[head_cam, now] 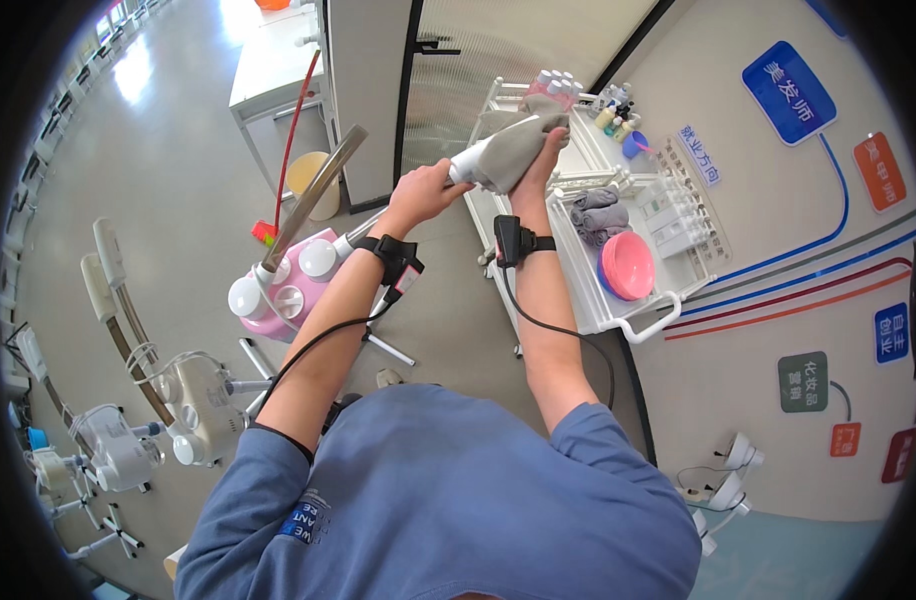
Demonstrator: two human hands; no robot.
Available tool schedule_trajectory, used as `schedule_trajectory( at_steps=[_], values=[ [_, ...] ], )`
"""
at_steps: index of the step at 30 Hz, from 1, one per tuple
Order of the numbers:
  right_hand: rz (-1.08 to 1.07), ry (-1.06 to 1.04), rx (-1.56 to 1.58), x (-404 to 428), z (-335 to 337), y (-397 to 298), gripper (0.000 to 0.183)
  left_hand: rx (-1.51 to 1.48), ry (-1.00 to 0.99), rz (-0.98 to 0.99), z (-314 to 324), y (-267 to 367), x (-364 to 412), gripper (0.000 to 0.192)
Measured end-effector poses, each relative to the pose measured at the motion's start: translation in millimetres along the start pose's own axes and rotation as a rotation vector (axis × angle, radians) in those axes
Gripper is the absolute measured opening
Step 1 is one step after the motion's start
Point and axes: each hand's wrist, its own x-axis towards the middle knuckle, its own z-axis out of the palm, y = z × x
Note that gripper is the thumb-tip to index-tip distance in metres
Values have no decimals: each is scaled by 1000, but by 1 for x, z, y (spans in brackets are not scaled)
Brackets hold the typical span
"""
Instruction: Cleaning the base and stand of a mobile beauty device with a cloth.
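Note:
My left hand (420, 196) is closed around the white end of a metal arm, which runs down to a pink wheeled facial steamer (308, 277). A grey cloth (512, 154) is wrapped over the white head at the far end of that arm. My right hand (540, 161) presses the cloth against the head from the right side, thumb pointing up; its fingers are partly hidden by the cloth. A second, brownish metal arm (312, 199) rises from the same machine, to the left of my left hand.
A white trolley (600, 322) at right holds rolled grey towels (602, 216), pink bowls (629, 266) and bottles. Several beige machines on wheeled stands (195, 397) are at left. A yellow bin (313, 184) and red-handled broom (297, 135) stand beyond, near a glass door (495, 97).

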Motion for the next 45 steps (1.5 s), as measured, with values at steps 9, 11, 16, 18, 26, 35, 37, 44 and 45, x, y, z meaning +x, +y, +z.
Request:
schedule_trajectory(
  at_steps=[9,11,16,18,26,35,37,44,45],
  values=[
    [-134,329,47,-21,14,17,56,-37,-8,26,7,0,-1,43],
    [-3,356,186,-15,1,18,54,-23,-17,30,7,7,1,43],
    [40,467,142,-20,2,18,56,-19,-30,-3,3,7,-3,46],
    [33,486,71,-19,-3,19,57,-28,-30,-7,1,7,-4,48],
    [20,394,163,-6,-29,37,34,-15,-55,14,2,12,-4,51],
    [116,136,294,33,-111,75,44,-50,-37,83,5,17,1,52],
    [200,129,261,11,-102,77,44,-43,-58,48,3,7,-4,49],
    [368,137,166,-53,-111,61,46,-42,-97,12,3,14,-11,46],
    [373,140,157,-59,-114,59,46,-42,-100,15,4,15,-10,46]
  ],
)
